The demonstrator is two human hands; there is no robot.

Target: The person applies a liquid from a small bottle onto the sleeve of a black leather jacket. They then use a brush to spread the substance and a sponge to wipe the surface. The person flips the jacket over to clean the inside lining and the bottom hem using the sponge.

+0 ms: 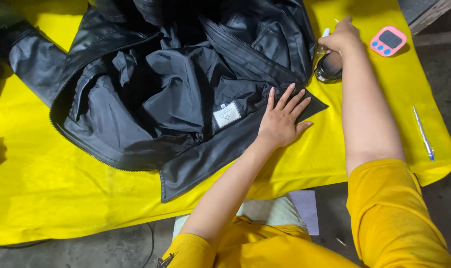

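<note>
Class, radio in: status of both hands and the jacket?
Left hand flat on black jacket hem. Right hand gripping small dark jar. Nothing between them.

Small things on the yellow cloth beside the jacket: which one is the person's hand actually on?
The dark round jar, under the right hand at the jacket's edge. The pink timer and the pen lie apart, untouched.

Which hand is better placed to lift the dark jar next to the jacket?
Probably the right hand: it already rests on top of the dark jar. The left hand lies flat on the black jacket, pressing its corner.
</note>
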